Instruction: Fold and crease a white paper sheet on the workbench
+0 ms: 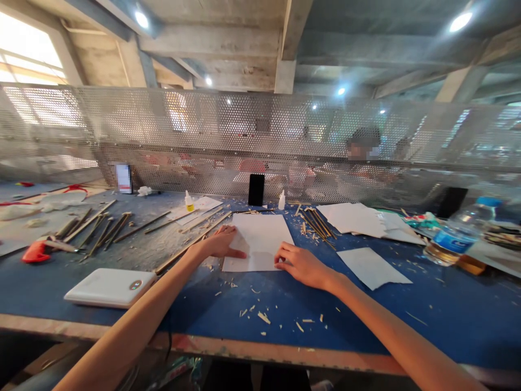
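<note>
Left hand [221, 243], fingers spread, is apparently steadying paper [262, 236] at 9 o'clock, right hand [304, 265] curling at 4, pinch unclear, next move likely needing even pressure.

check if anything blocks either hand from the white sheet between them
Nothing visible: the left hand rests on the white sheet and the right hand is at its near right corner. Pale scraps in front lie off it.

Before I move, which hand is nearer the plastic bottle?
Right. The right hand is at the white sheet, left of the plastic bottle; the left hand is farther left.
</note>
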Demonstrator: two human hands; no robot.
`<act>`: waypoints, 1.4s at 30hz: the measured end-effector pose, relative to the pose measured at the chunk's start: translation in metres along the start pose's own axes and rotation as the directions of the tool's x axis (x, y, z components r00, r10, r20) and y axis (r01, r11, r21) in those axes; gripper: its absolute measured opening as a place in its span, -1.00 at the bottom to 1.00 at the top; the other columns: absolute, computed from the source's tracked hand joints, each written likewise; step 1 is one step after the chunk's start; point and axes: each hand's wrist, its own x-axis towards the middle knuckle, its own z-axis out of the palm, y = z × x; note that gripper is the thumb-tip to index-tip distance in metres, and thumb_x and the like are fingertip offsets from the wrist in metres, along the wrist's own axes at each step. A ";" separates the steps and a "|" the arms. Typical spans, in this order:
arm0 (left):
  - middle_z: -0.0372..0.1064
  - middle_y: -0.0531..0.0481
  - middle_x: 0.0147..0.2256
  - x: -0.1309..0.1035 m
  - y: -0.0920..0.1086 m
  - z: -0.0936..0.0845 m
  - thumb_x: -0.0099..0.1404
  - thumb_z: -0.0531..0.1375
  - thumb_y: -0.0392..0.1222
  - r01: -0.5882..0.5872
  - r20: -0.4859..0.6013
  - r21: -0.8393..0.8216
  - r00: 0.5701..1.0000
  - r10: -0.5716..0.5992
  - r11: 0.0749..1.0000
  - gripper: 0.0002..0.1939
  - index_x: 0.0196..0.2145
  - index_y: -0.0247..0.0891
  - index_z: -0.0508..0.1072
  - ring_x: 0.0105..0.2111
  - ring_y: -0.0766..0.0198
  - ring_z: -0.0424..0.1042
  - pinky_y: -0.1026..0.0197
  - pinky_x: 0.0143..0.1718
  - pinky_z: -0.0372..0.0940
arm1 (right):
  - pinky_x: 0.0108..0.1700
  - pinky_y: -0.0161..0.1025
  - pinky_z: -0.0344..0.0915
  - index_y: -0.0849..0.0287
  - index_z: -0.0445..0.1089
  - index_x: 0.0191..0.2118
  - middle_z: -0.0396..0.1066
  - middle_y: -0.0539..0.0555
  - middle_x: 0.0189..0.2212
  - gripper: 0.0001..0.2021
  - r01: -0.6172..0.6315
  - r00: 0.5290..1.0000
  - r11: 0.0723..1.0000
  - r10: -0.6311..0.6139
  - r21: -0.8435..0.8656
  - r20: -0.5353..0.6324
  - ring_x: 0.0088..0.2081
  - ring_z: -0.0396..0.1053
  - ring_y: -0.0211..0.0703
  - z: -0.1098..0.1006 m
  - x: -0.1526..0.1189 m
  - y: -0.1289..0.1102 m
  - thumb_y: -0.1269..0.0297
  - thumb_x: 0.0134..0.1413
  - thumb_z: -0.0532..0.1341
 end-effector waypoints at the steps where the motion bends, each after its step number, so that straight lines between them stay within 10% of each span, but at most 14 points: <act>1: 0.03 -0.29 0.28 0.000 0.000 0.000 0.06 0.09 0.53 -0.007 0.004 0.009 1.000 0.007 1.000 0.07 0.29 -0.31 0.10 0.27 -0.23 -0.05 -0.04 0.23 -0.12 | -0.14 -0.25 0.28 0.14 0.41 -0.19 0.35 0.07 -0.16 -0.83 -0.003 1.000 1.000 0.002 0.005 0.004 -0.21 0.38 -0.19 0.000 0.000 0.000 0.22 0.32 0.11; 42: -0.20 -0.41 0.33 -0.001 0.002 -0.004 0.11 0.07 0.50 0.010 0.078 0.007 0.997 -0.010 1.000 0.15 0.33 -0.51 -0.06 0.32 -0.10 -0.16 0.09 0.25 -0.16 | -0.12 -0.25 0.29 0.15 0.43 -0.18 0.36 0.07 -0.17 -0.84 -0.018 0.998 0.999 0.020 0.045 -0.057 -0.21 0.39 -0.20 0.003 0.001 -0.001 0.25 0.31 0.12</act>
